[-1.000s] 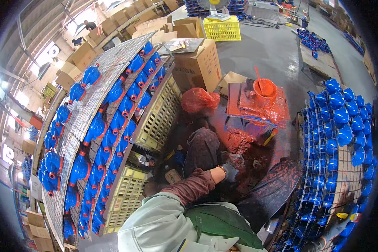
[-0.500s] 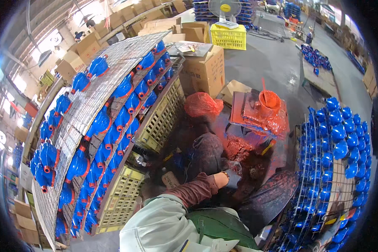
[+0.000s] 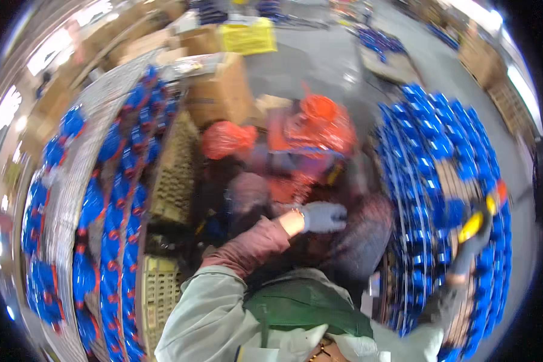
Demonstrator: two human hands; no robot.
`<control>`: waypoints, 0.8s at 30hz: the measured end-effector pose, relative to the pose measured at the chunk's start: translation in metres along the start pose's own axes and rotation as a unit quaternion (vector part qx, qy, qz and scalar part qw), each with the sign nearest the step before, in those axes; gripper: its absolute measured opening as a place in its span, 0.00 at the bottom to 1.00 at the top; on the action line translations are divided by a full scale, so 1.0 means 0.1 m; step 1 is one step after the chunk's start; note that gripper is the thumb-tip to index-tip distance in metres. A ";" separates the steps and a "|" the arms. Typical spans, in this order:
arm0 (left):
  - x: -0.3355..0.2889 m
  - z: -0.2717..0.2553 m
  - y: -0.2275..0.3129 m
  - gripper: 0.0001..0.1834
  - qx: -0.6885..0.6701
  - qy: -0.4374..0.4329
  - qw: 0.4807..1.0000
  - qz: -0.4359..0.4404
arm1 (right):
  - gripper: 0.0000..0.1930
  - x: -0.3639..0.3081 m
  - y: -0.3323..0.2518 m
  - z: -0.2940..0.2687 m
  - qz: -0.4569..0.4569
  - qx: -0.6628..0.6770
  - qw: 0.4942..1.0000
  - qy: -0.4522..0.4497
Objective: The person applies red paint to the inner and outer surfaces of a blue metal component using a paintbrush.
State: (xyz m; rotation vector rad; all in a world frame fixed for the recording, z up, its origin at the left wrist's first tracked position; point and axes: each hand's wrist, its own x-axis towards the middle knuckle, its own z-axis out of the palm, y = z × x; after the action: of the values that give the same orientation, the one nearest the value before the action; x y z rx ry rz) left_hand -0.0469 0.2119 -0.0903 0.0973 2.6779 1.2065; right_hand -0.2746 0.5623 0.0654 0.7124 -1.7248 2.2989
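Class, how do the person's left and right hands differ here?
Position: the left hand is in front of the body; the right hand is out to the side, by blue parts. Holding: nothing shows in the left; the right grips a blurred yellow-and-red item. Shade: the left looks pale grey, the right darker. Both appear gloved.

Your left arm (image 3: 242, 252) came in from lower left, forearm angled up and inward. Strip of bare left wrist (image 3: 292, 222) showed past maroon sleeve. Your left hand (image 3: 323, 217), in pale grey glove, was between your knees (image 3: 368, 226), fingers extended toward your right. Your right arm (image 3: 445, 306) reached well out to right, wrist partly bare. Your right hand (image 3: 478, 242), dark-gloved, was motion-blurred, fingers curled in grip.
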 end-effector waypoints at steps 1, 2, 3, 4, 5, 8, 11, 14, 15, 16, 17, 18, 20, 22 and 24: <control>0.09 -0.09 0.33 0.35 -0.077 0.055 0.995 0.036 | 0.20 -0.04 -0.10 0.27 -0.144 -0.128 0.981 -0.019; 0.12 -0.07 0.32 0.38 -0.173 0.102 0.974 0.101 | 0.20 -0.17 -0.38 0.87 -0.002 -0.063 0.998 0.006; 0.13 -0.18 0.79 0.35 -0.279 0.110 0.946 0.120 | 0.19 -0.18 -0.41 1.06 -0.158 -0.135 0.977 -0.040; 0.10 -0.28 1.13 0.33 -0.467 0.065 0.861 0.191 | 0.17 -0.24 -0.46 1.29 -0.164 -0.067 0.981 -0.078; 0.21 -0.15 1.08 0.31 -0.475 0.191 0.818 0.262 | 0.17 -0.39 -0.45 1.55 -0.153 -0.074 0.980 -0.105; 0.04 -0.46 1.55 0.45 -0.753 0.168 0.466 0.433 | 0.19 -0.78 -0.17 1.76 0.023 0.179 0.966 -0.183; -0.13 -0.84 1.42 0.47 -0.748 0.341 0.513 0.249 | 0.19 -0.85 -0.07 1.89 -0.114 -0.017 0.973 -0.199; -0.21 -1.44 0.71 0.38 -0.740 0.025 0.553 0.381 | 0.26 -0.67 0.02 2.11 -0.083 0.115 0.973 -0.184; -0.17 -1.54 0.62 0.38 -0.741 0.025 0.550 0.384 | 0.34 -0.64 0.04 2.17 -0.015 0.077 0.984 -0.158; -0.14 -1.61 0.52 0.40 -0.716 -0.025 0.554 0.424 | 0.32 -0.57 0.00 2.23 0.002 0.064 0.985 -0.158; -0.13 -1.67 0.42 0.43 -0.686 -0.073 0.556 0.464 | 0.31 -0.53 0.02 2.27 0.028 0.019 0.988 -0.148; -0.14 -1.70 0.28 0.43 -0.688 -0.075 0.550 0.467 | 0.29 -0.50 0.07 2.30 0.054 -0.029 0.989 -0.134; -0.22 -1.77 -0.03 0.42 -0.707 -0.018 0.564 0.426 | 0.20 -0.48 0.34 2.49 0.047 -0.048 0.985 -0.158; -0.36 -1.78 -0.36 0.37 -0.715 0.015 0.579 0.390 | 0.16 -0.38 0.87 2.57 -0.045 -0.138 0.965 -0.219; -0.50 -1.69 -0.64 0.31 -0.756 0.198 0.558 0.278 | 0.15 -0.33 1.28 2.87 -0.008 -0.026 0.976 -0.215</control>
State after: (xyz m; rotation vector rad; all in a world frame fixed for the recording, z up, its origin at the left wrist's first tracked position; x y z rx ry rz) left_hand -0.0326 0.0384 -0.0207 0.4113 0.7588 3.4613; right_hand -0.2225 0.2571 0.0013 1.2826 -1.9282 2.1941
